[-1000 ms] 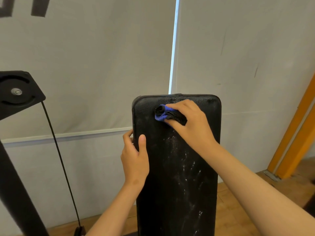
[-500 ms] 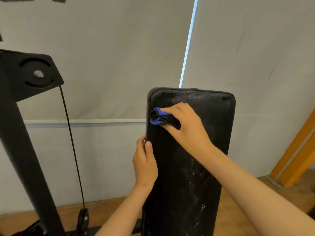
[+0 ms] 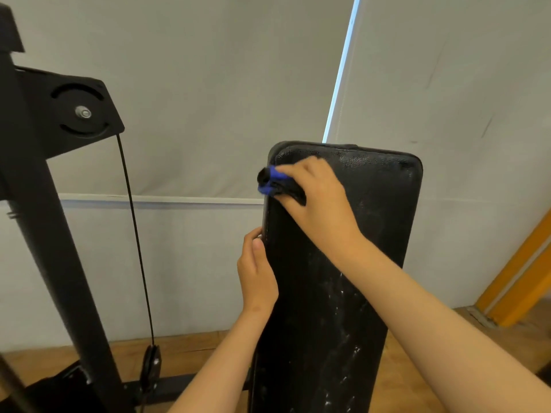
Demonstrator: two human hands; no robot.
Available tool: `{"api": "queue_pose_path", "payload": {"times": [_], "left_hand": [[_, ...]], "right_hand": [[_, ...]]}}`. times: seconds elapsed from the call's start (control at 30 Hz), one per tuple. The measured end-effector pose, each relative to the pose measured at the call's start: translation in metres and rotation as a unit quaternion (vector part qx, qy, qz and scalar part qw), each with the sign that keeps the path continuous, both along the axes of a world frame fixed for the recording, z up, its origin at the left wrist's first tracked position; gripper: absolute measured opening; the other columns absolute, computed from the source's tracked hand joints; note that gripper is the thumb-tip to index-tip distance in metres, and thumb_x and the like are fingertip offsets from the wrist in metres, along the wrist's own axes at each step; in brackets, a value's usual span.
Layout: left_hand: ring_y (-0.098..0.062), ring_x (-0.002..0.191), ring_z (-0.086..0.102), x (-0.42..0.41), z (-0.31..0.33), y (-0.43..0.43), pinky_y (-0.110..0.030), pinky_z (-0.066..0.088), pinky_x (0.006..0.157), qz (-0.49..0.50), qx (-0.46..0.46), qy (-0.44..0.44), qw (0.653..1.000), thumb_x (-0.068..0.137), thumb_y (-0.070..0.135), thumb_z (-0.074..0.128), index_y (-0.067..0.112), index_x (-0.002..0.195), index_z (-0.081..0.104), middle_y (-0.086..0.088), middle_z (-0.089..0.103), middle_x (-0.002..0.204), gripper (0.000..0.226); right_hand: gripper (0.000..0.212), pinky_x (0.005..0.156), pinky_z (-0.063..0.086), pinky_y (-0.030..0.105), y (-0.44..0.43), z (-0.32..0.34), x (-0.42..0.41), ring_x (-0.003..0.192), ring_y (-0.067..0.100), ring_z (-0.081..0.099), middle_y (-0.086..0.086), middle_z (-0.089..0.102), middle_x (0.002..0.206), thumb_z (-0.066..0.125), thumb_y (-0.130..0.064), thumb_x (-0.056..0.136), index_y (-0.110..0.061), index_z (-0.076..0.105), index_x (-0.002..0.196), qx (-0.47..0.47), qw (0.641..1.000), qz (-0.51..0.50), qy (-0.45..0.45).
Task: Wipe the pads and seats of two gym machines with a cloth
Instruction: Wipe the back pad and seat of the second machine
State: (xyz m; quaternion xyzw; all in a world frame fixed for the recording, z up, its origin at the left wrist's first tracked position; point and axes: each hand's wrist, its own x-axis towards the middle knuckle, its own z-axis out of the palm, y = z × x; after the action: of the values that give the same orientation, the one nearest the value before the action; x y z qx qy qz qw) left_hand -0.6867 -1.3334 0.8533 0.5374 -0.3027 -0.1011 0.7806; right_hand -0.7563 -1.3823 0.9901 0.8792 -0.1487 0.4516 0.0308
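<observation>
A long black back pad (image 3: 372, 234) stands upright in front of me, its lower part streaked with white marks. My right hand (image 3: 319, 201) grips a bunched black and blue cloth (image 3: 272, 181) and presses it on the pad near the top left edge. Part of the cloth pokes out past that edge. My left hand (image 3: 256, 272) holds the pad's left edge lower down, thumb on the front and fingers curled round the side.
A black machine frame (image 3: 44, 204) with a pulley plate (image 3: 80, 111) and a thin cable (image 3: 134, 228) stands at the left. Grey blinds hang behind the pad. An orange post (image 3: 518, 275) rises at the right over the wooden floor (image 3: 447, 368).
My right hand has slid the cloth leftward on the pad until it overhangs the left edge. The view has shifted, so the pad and the frame sit further right.
</observation>
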Motion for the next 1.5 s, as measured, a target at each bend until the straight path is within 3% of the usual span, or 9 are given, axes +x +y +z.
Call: {"api": "queue_pose_path", "payload": {"times": [0.17,0.53,0.77,0.87,1.0,1.1,1.2,1.37,1.5], "left_hand": [[-0.003,0.103,0.059,-0.001,-0.003,-0.002,-0.015,0.045,0.092,0.002,-0.023,0.016,1.000,0.096,0.044,0.028,0.026,0.115,0.059,0.009,0.066,0.107,0.041],[-0.004,0.088,0.060,0.001,-0.008,-0.001,-0.016,0.049,0.075,0.027,0.046,-0.034,0.998,0.103,0.036,0.032,0.022,0.115,0.055,0.008,0.064,0.096,0.029],[0.002,0.083,0.059,0.001,-0.006,0.000,-0.009,0.044,0.069,0.032,0.060,-0.044,0.997,0.102,0.024,0.036,0.013,0.115,0.054,0.008,0.063,0.093,0.024],[0.008,0.085,0.057,0.000,-0.006,0.001,-0.006,0.044,0.071,0.023,0.069,-0.059,0.996,0.100,0.029,0.042,0.016,0.117,0.051,0.012,0.061,0.095,0.024],[0.015,0.091,0.055,-0.002,-0.003,0.005,-0.001,0.043,0.071,0.010,0.079,-0.072,0.994,0.082,0.056,0.047,0.023,0.122,0.047,0.019,0.058,0.101,0.052],[0.018,0.091,0.053,-0.004,-0.002,0.007,0.001,0.041,0.070,0.018,0.090,-0.077,0.993,0.078,0.058,0.049,0.027,0.120,0.046,0.022,0.057,0.101,0.053],[0.015,0.091,0.055,-0.005,-0.002,0.007,-0.001,0.043,0.071,0.017,0.085,-0.077,0.993,0.078,0.059,0.049,0.024,0.121,0.047,0.018,0.058,0.102,0.056],[0.015,0.090,0.056,-0.005,-0.001,0.006,-0.002,0.044,0.071,0.026,0.088,-0.081,0.993,0.077,0.060,0.047,0.024,0.120,0.046,0.017,0.059,0.100,0.056],[0.006,0.092,0.058,-0.005,-0.004,0.005,-0.004,0.046,0.072,0.030,0.094,-0.082,0.992,0.078,0.060,0.046,0.024,0.119,0.047,0.015,0.060,0.101,0.055]], "right_hand": [[0.044,0.070,0.054,0.039,0.010,-0.058,-0.022,0.094,0.025,0.056,0.007,0.059,0.099,0.076,-0.007,0.071,-0.008,0.064,0.113,0.011,0.999,-0.006,0.051],[0.038,0.081,0.043,0.025,0.003,-0.041,-0.018,0.095,0.021,0.054,0.007,0.059,0.101,0.073,-0.010,0.078,-0.008,0.065,0.116,0.024,0.998,-0.018,-0.055],[0.044,0.082,0.046,0.026,-0.002,-0.087,-0.049,0.097,0.019,0.054,0.007,0.060,0.102,0.077,-0.006,0.072,-0.007,0.065,0.114,0.022,0.999,0.003,0.030],[0.040,0.087,0.041,0.022,-0.017,-0.062,-0.052,0.096,0.024,0.054,0.010,0.061,0.100,0.075,-0.006,0.073,-0.005,0.066,0.112,0.017,1.000,-0.006,-0.019],[0.035,0.087,0.037,0.013,-0.040,-0.022,-0.056,0.097,0.022,0.053,0.010,0.059,0.102,0.072,-0.012,0.081,-0.008,0.065,0.115,0.055,0.987,-0.051,-0.139],[0.035,0.087,0.040,0.014,-0.042,-0.021,-0.058,0.098,0.019,0.053,0.007,0.058,0.104,0.071,-0.013,0.083,-0.010,0.063,0.117,0.088,0.979,-0.061,-0.176],[0.037,0.086,0.044,0.023,-0.033,-0.047,-0.060,0.098,0.021,0.054,0.007,0.059,0.104,0.074,-0.008,0.079,-0.007,0.064,0.115,0.076,0.987,-0.042,-0.136],[0.045,0.091,0.038,0.010,-0.020,-0.102,-0.077,0.103,0.011,0.052,0.003,0.060,0.109,0.078,-0.010,0.074,-0.011,0.063,0.116,0.092,0.995,-0.030,-0.005],[0.039,0.090,0.039,0.014,-0.033,-0.081,-0.080,0.099,0.017,0.054,0.007,0.060,0.104,0.075,-0.009,0.076,-0.008,0.065,0.114,0.069,0.996,-0.030,-0.048]]}}
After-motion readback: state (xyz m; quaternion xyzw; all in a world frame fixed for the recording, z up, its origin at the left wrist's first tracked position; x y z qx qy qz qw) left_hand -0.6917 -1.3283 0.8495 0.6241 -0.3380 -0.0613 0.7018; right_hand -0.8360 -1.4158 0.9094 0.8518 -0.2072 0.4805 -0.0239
